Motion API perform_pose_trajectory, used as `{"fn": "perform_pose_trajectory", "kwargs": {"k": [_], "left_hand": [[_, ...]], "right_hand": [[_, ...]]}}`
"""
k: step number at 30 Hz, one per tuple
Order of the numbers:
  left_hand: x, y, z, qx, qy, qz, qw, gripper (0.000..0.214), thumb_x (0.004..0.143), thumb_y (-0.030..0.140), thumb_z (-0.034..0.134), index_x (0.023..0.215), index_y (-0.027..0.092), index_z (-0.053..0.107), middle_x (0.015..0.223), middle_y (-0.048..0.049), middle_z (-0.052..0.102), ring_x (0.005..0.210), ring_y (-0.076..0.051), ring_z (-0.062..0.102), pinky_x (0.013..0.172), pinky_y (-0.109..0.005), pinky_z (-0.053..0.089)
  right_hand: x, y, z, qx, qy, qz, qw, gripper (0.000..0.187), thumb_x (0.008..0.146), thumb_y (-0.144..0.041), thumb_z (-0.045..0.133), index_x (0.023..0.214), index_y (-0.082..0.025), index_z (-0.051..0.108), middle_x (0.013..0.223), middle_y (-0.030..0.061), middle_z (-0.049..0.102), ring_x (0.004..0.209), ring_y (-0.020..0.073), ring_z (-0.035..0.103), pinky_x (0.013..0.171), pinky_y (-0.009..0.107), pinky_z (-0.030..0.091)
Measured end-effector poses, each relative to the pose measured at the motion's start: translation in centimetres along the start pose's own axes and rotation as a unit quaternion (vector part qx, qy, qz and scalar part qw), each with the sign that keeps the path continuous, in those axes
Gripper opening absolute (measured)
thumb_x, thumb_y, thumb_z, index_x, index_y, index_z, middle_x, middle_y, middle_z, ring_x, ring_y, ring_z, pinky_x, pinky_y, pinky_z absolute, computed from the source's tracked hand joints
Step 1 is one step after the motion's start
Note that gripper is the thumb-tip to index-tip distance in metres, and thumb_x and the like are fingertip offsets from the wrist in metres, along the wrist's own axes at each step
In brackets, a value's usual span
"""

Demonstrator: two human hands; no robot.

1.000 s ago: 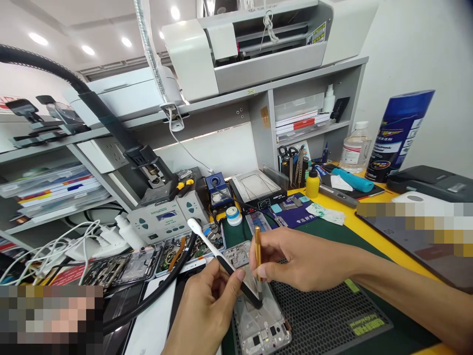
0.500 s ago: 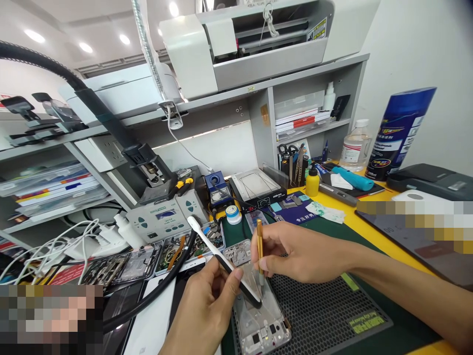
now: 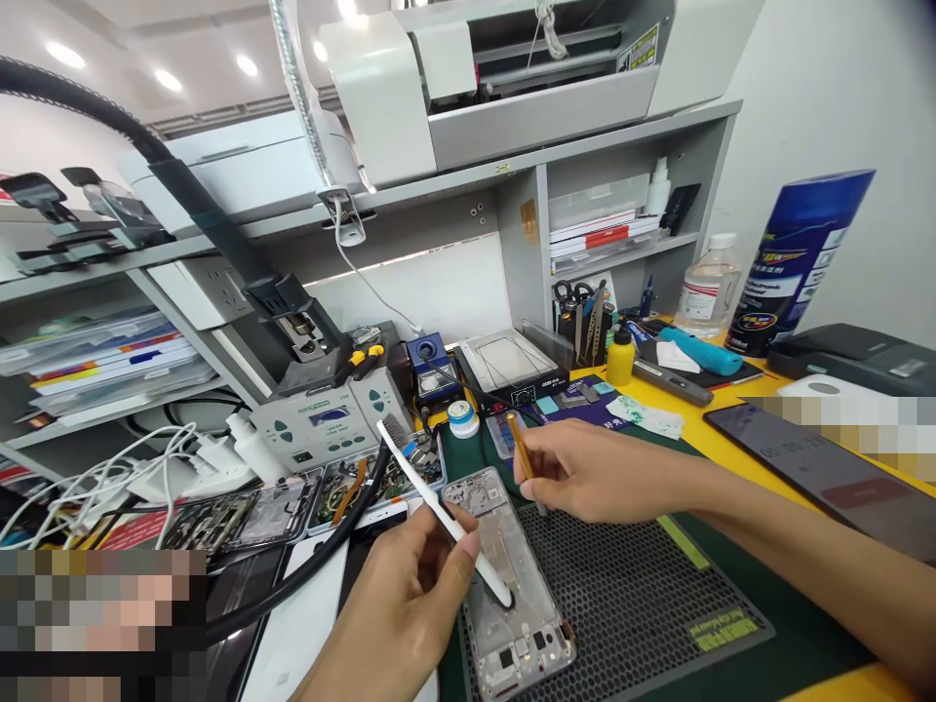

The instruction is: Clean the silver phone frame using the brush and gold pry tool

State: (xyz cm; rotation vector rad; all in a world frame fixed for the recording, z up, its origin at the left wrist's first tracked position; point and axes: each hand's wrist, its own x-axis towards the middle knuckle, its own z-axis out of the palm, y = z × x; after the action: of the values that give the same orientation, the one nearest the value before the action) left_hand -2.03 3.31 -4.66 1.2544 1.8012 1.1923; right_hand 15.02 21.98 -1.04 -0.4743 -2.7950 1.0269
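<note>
My left hand (image 3: pixel 416 585) is closed around a white and black toothbrush (image 3: pixel 415 478), whose bristled head points up and away to the left. The brush's handle end lies over a silver phone frame (image 3: pixel 545 609), which rests on the dark mat. Pinched in my right hand (image 3: pixel 585 473) is a slim gold-handled, pen-shaped tool (image 3: pixel 522 448). Its lower end is mostly behind my fingers, so I cannot tell the tip's kind. That hand is above the mat, to the right of the phone frame's upper part.
A black perforated mat (image 3: pixel 643 604) lies under the frame. A tray of circuit boards (image 3: pixel 336 492) and a thick black hose (image 3: pixel 307 575) are at the left. Behind stand a round white-blue jar (image 3: pixel 462 421), a yellow bottle (image 3: pixel 620 361) and a hot-air station (image 3: pixel 329 429).
My right hand has lifted the gold-handled tool up and to the right, off the phone frame. The toothbrush has turned in my left hand, and its bristles now show.
</note>
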Motion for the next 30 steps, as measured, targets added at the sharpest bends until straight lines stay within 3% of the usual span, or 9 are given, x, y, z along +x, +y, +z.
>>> {"fn": "perform_pose_trajectory", "kwargs": {"k": [5, 11, 20, 26, 30], "left_hand": [[0.4, -0.8, 0.1, -0.029, -0.027, -0.012, 0.999, 0.045, 0.095, 0.052, 0.066, 0.125, 0.019, 0.057, 0.088, -0.0029, 0.064, 0.069, -0.017, 0.048, 0.059, -0.027, 0.037], [0.6, -0.6, -0.2, -0.056, -0.049, -0.003, 0.997, 0.05, 0.098, 0.054, 0.066, 0.133, 0.02, 0.053, 0.097, -0.0052, 0.065, 0.08, -0.019, 0.052, 0.065, -0.029, 0.041], [0.4, -0.2, -0.7, -0.034, -0.038, -0.005, 0.999, 0.046, 0.102, 0.056, 0.062, 0.133, 0.024, 0.052, 0.097, -0.0037, 0.065, 0.075, -0.017, 0.047, 0.063, -0.028, 0.039], [0.7, -1.2, -0.6, -0.026, -0.04, 0.003, 0.999, 0.046, 0.102, 0.055, 0.061, 0.134, 0.022, 0.054, 0.102, -0.0061, 0.067, 0.087, -0.022, 0.057, 0.071, -0.032, 0.047], [0.7, -1.5, -0.5, -0.021, -0.042, 0.003, 0.999, 0.046, 0.102, 0.054, 0.061, 0.136, 0.023, 0.053, 0.109, -0.0078, 0.068, 0.095, -0.025, 0.063, 0.077, -0.035, 0.05]], "right_hand": [[0.2, 0.3, 0.1, -0.045, -0.039, 0.034, 0.998, 0.023, 0.104, -0.036, 0.067, 0.093, -0.016, 0.069, 0.079, -0.003, 0.067, 0.065, 0.0141, 0.065, 0.063, 0.03, 0.057], [0.3, 0.7, -0.1, -0.017, -0.055, 0.054, 0.997, 0.024, 0.106, -0.037, 0.065, 0.098, -0.015, 0.07, 0.083, -0.0014, 0.071, 0.067, 0.0146, 0.069, 0.063, 0.03, 0.059], [0.0, 0.7, -0.9, 0.055, -0.058, 0.057, 0.995, 0.026, 0.106, -0.037, 0.065, 0.09, -0.016, 0.067, 0.074, -0.0039, 0.069, 0.057, 0.0121, 0.065, 0.056, 0.026, 0.053], [0.1, -0.2, 0.0, 0.135, -0.099, 0.054, 0.985, 0.024, 0.105, -0.033, 0.066, 0.088, -0.015, 0.066, 0.078, -0.0027, 0.069, 0.06, 0.0119, 0.068, 0.05, 0.022, 0.05], [0.3, -0.3, 0.6, 0.131, -0.1, 0.048, 0.985, 0.023, 0.105, -0.031, 0.067, 0.088, -0.015, 0.067, 0.074, -0.0044, 0.067, 0.06, 0.0124, 0.067, 0.056, 0.025, 0.054]]}}
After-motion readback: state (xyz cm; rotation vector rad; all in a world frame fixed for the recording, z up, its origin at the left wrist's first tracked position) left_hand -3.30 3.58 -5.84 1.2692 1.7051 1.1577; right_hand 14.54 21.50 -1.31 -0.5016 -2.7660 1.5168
